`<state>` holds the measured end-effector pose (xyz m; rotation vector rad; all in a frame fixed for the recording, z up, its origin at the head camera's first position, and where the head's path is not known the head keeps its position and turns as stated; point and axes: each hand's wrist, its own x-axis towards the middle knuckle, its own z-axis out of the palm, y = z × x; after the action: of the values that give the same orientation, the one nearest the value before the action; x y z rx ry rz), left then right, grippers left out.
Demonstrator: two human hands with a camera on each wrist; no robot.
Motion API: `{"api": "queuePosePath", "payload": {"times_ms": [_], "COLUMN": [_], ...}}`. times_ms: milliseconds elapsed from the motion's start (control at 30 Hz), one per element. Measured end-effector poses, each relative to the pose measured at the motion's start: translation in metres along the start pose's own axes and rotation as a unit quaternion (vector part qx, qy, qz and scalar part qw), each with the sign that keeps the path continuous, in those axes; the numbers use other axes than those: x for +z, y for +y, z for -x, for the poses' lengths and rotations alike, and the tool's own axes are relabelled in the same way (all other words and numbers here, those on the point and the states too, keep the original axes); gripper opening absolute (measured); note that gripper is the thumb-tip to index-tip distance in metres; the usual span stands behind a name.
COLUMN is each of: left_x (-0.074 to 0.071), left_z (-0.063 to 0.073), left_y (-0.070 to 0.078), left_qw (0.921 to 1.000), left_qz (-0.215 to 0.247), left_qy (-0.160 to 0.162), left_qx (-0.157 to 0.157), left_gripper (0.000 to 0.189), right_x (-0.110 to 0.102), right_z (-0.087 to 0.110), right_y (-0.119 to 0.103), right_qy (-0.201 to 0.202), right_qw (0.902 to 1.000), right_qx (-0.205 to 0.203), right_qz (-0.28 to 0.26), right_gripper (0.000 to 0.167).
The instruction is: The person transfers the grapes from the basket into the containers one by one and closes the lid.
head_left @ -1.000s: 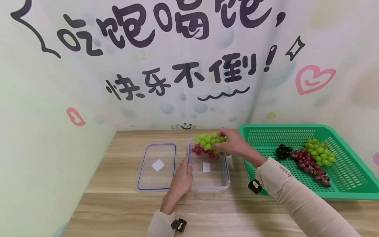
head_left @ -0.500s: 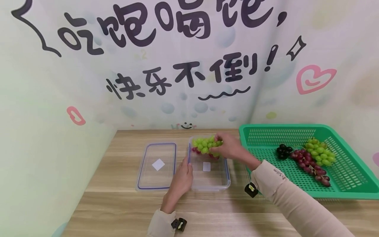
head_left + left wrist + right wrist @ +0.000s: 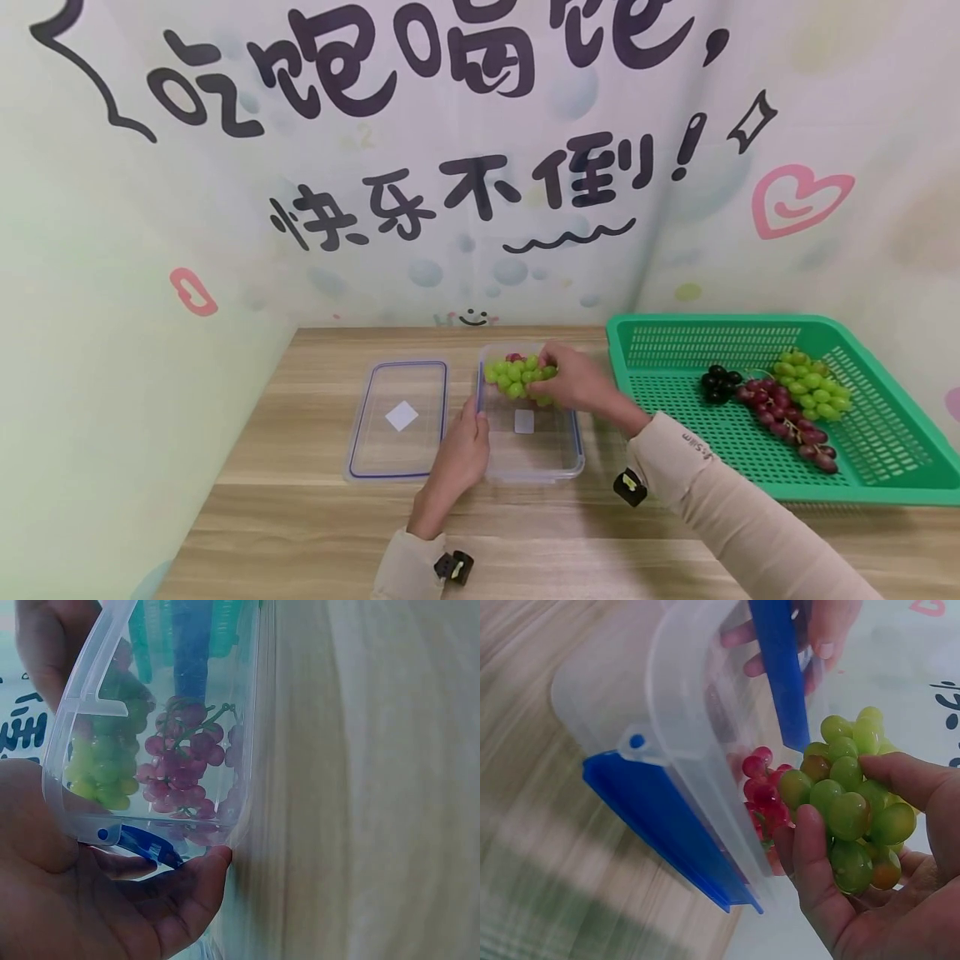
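Note:
My right hand (image 3: 573, 379) grips a bunch of green grapes (image 3: 847, 791) over the far end of a clear plastic food container (image 3: 525, 462). In the left wrist view, red grapes (image 3: 180, 765) lie on the container's bottom, and the green bunch hangs beside the upper wall near the rim. From above, the green bunch covers most of the red one. My left hand (image 3: 462, 446) holds the container's left side, thumb at the rim and fingers curled under the blue clip (image 3: 146, 844).
Left of the container lies its clear lid (image 3: 375, 454) with a blue seal. A green basket (image 3: 660, 433) stands at the right, with black grapes (image 3: 720, 383), red grapes (image 3: 783, 417) and green grapes (image 3: 813, 387) in it. A printed wall sheet hangs behind the wooden table (image 3: 300, 517).
My right hand has moved the green grapes slightly left and toward me, lower over the container, hiding more of the red grapes. The left hand has stayed put.

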<state>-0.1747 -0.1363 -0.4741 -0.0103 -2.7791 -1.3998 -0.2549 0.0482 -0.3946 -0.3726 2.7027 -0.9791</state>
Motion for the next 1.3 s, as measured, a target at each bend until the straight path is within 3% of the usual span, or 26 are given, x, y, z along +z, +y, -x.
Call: {"api": "queuePosePath", "payload": {"times_ms": [533,933,1100,1300], "left_x": [0.001,0.0,-0.001,0.0], "left_z": [-0.002,-0.001,-0.001,-0.001], "left_y": [-0.001,0.001,0.0,0.0], "left_qw": [0.9998,0.9994,0.9996,0.9993], "left_qz": [0.007,0.013,0.013,0.013], "left_qy": [-0.015,-0.023,-0.02,-0.027], "left_qx": [-0.014,-0.021,-0.017,-0.022], "left_gripper": [0.05,0.052,0.051,0.052], "right_x": [0.014,0.029,0.032,0.031], "right_z": [-0.001,-0.002,-0.001,0.001], "right_y": [0.005,0.004,0.002,0.002], "right_qy": [-0.016,0.01,-0.009,-0.035], "right_qw": [0.9995,0.997,0.9923,0.9893], "right_qx": [0.026,-0.005,-0.01,-0.018], "right_qz": [-0.011,0.077,0.123,0.141], "right_gripper": [0.027,0.03,0.036,0.039]}}
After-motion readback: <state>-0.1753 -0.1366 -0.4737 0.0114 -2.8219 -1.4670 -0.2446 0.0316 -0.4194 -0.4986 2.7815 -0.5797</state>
